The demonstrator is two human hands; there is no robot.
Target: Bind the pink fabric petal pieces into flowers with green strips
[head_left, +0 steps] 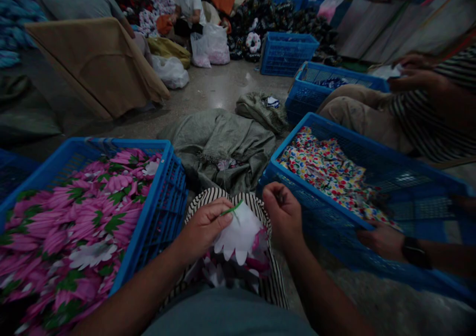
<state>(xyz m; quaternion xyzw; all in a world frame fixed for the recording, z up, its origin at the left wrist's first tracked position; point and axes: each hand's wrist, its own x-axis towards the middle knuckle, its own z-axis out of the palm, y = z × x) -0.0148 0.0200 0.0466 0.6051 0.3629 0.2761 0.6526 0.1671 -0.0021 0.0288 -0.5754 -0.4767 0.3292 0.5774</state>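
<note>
My left hand [210, 222] pinches the green edge of a white and pink petal-shaped fabric piece [238, 232], which hangs over my lap. To its right, my right hand [284, 209] is raised with fingers curled together; what it holds, if anything, is too small to make out. More white and pink pieces lie on the striped cloth [277, 276] across my lap. At the left, a blue crate [169, 152] is filled with pink petal pieces [85, 204] with green tops.
A blue crate [275, 165] with colourful printed fabric [327, 169] stands right; a person's hand [383, 239] with a dark watch grips its side. Grey sacks [223, 137] lie ahead. Another person in stripes [420, 112] sits right. Brown cardboard [92, 63] stands upper left.
</note>
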